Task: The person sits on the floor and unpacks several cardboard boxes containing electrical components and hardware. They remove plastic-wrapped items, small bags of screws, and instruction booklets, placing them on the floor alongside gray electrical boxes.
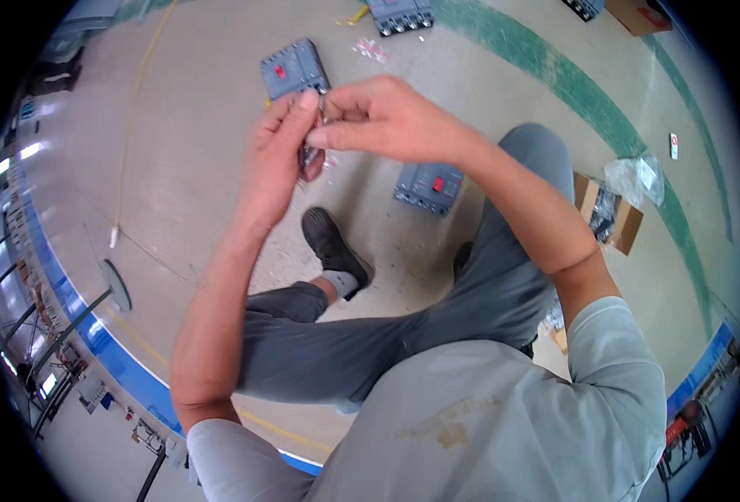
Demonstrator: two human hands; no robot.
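Observation:
My left hand [278,151] and my right hand [387,117] meet in front of me, both closed. Between their fingers is a small clear packet [310,157] with dark and reddish bits showing, mostly covered by the fingers. Just beyond my hands, a grey circuit breaker [293,69] with a red toggle lies on the floor. A second such breaker [429,186] lies below my right forearm, near my right leg.
Another grey breaker [399,15] lies farther off, with a clear packet of reddish bits [370,50] near it. On the right stand an open cardboard box [628,227] and a crumpled clear plastic bag [638,177]. A brown box [638,15] is at the far right.

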